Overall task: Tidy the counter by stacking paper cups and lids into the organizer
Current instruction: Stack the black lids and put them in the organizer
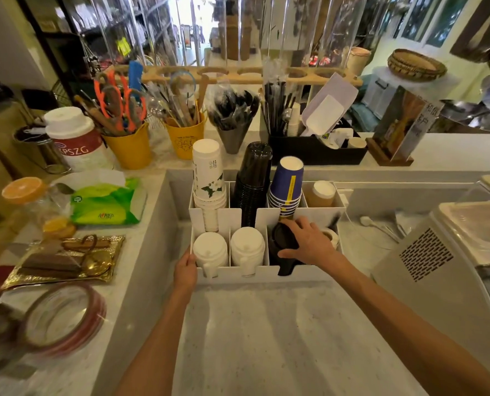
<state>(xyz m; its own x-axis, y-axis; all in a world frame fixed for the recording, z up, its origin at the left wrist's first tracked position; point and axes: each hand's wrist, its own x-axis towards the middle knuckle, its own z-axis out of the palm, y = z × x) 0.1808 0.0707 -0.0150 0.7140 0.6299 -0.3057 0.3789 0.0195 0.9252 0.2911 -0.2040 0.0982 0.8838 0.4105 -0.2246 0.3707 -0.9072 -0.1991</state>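
A white organizer (266, 274) stands on the grey counter. Its back row holds a white flowered cup stack (208, 178), a black cup stack (254, 178), a blue cup stack (286, 184) and brown cups (321, 194). Two white lid stacks (210, 250) (247, 247) fill the front left slots. My right hand (309, 241) grips a stack of black lids (284, 244) in the third front slot. More pale lids (331, 235) sit in the slot to the right, mostly hidden. My left hand (185, 270) holds the organizer's front left corner.
Yellow utensil buckets (129, 147) and a black caddy (318, 152) line the raised ledge behind. A green wipes pack (106, 201), a gold tray (63, 261) and a glass lid (63, 318) lie left. A grey machine (438, 252) stands right.
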